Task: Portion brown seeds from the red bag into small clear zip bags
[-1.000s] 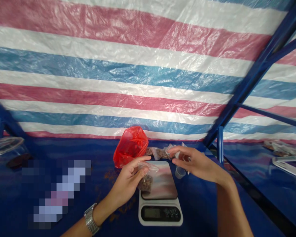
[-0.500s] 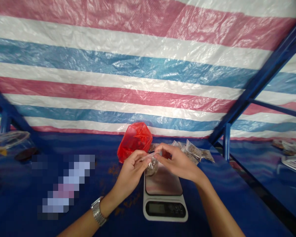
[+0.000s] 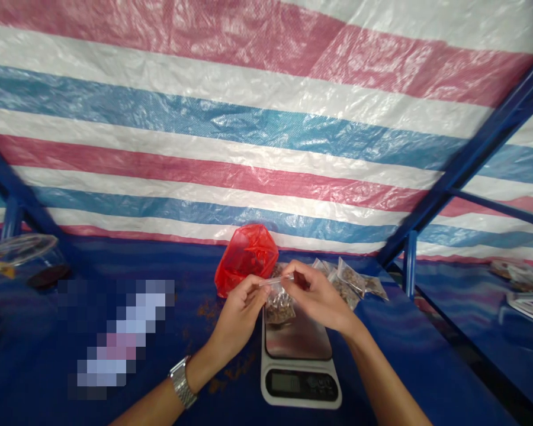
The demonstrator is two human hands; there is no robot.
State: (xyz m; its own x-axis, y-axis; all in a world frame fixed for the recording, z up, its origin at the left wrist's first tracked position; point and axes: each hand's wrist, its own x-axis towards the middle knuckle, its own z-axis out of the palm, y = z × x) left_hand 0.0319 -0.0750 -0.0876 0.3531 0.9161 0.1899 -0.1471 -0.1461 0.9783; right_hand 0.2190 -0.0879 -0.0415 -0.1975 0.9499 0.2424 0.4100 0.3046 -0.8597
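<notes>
Between my two hands a small clear zip bag (image 3: 279, 305) hangs by its top edge, with brown dried bits in its lower part. My left hand (image 3: 243, 305) pinches the left end of the bag's top between thumb and finger. At the right end, the thumb and finger of my right hand (image 3: 317, 293) are closed on the same strip. Below lies a white kitchen scale (image 3: 269, 378) with a metal plate and a dark display; I cannot tell whether the bag touches the plate.
Behind my left hand stands an open red plastic bag (image 3: 249, 254). Several filled zip bags (image 3: 353, 281) lie beyond my right hand. A clear tub (image 3: 24, 260) sits at far left, and brown crumbs (image 3: 217, 384) dot the blue table. Blue metal bars (image 3: 426, 225) rise at right.
The zip bag's top is now stretched straighter between my fingers, and its filled part hangs flatter and more in sight. My hands have shifted little; the camera view has tilted slightly.
</notes>
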